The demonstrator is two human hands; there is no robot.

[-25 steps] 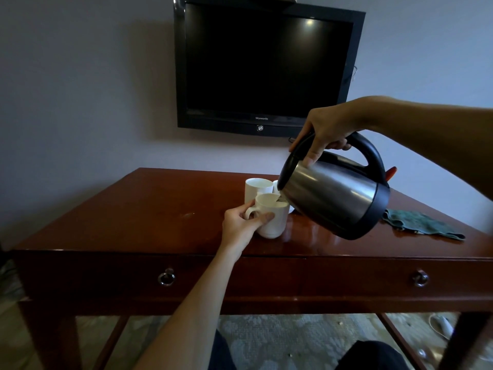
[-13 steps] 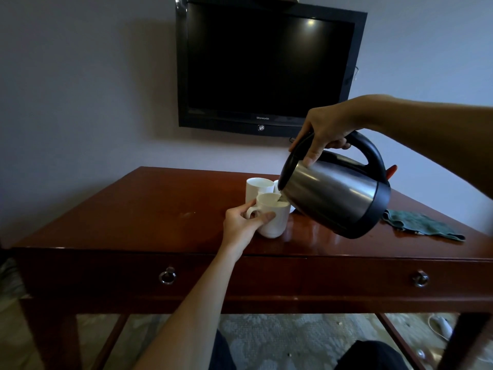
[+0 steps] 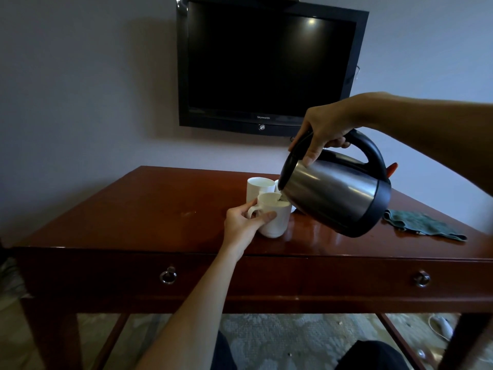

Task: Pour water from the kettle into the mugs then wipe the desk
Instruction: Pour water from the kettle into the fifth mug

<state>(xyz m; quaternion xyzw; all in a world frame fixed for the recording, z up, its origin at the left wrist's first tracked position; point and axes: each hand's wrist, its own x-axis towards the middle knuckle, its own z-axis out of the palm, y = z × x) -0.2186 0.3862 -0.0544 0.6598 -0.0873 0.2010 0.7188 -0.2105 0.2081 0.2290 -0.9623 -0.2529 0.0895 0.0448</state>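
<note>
My right hand (image 3: pixel 324 129) grips the black handle of a steel kettle (image 3: pixel 336 197), which is tilted down to the left with its spout over a white mug (image 3: pixel 274 222). My left hand (image 3: pixel 244 224) holds that mug by its handle on the dark red wooden desk (image 3: pixel 133 209). A second white mug (image 3: pixel 257 186) stands just behind it, and the kettle hides most of a third white piece behind the spout. A green cloth (image 3: pixel 424 225) lies crumpled on the desk at the right.
A black television (image 3: pixel 266 65) hangs on the wall above the desk's far edge. Two drawer fronts with ring pulls (image 3: pixel 168 276) face me. Patterned carpet and a white cable (image 3: pixel 440 324) show under the desk. My knees are at the bottom edge.
Almost nothing has moved: the kettle stays tilted over the front mug, and both hands keep their holds. The view has shifted very slightly.
</note>
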